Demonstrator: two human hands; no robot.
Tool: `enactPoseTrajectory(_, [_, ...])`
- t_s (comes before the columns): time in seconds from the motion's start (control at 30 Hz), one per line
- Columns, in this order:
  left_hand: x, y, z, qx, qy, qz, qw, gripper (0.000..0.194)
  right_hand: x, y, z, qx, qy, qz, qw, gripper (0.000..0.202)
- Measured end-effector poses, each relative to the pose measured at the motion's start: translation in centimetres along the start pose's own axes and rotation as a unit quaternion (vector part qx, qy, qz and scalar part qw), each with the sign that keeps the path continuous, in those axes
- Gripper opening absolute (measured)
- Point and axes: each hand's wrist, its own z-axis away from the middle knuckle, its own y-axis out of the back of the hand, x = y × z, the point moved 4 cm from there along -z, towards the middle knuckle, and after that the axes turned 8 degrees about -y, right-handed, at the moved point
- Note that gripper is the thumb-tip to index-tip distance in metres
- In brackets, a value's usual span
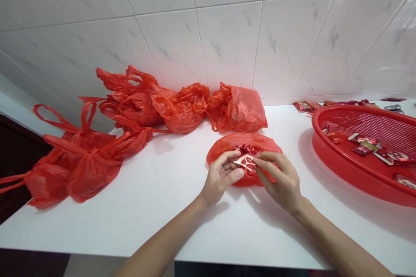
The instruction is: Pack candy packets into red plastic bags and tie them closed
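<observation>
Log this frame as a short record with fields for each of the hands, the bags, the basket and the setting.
Left hand: the left hand has its fingers on a red-and-white packet
Right hand: the right hand has its fingertips on the same packet
Below the hands: an open red bag
Other bags: red plastic bags at the back and left
Basket: red basket, at right, holding small packets
Setting: white table against a tiled wall

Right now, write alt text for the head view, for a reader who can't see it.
A person's left hand and right hand hold a small red-and-white packet over an open red plastic bag on a white table. More red bags sit to the left and along the tiled wall; a red mesh basket with packets inside stands at right.
</observation>
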Motion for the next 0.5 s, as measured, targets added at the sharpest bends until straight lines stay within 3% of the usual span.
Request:
enactPoseTrajectory(0.07, [0.1, -0.5, 0.2, -0.013, 0.004, 0.016, 1.0, 0.044, -0.3, -0.2, 0.3, 0.004, 0.043, 0.02, 0.999, 0.024])
enactPoseTrajectory(0.17, [0.1, -0.6, 0.2, 0.014, -0.014, -0.004, 1.0, 0.035, -0.6, -0.4, 0.5, -0.011, 0.056, 0.025, 0.998, 0.032])
enactPoseTrajectory(0.33, [-0.5, 0.0, 0.0, 0.04, -0.021, -0.012, 0.999, 0.036, -0.1, -0.2, 0.2, -0.027, -0.026, -0.03, 0.999, 0.046])
enactPoseTrajectory(0.5, [-0.4, -0.2, 0.0, 0.025, -0.025, -0.01, 0.999, 0.036, 0.9, -0.6, 0.2, -0.093, -0.152, -0.146, 0.973, 0.026])
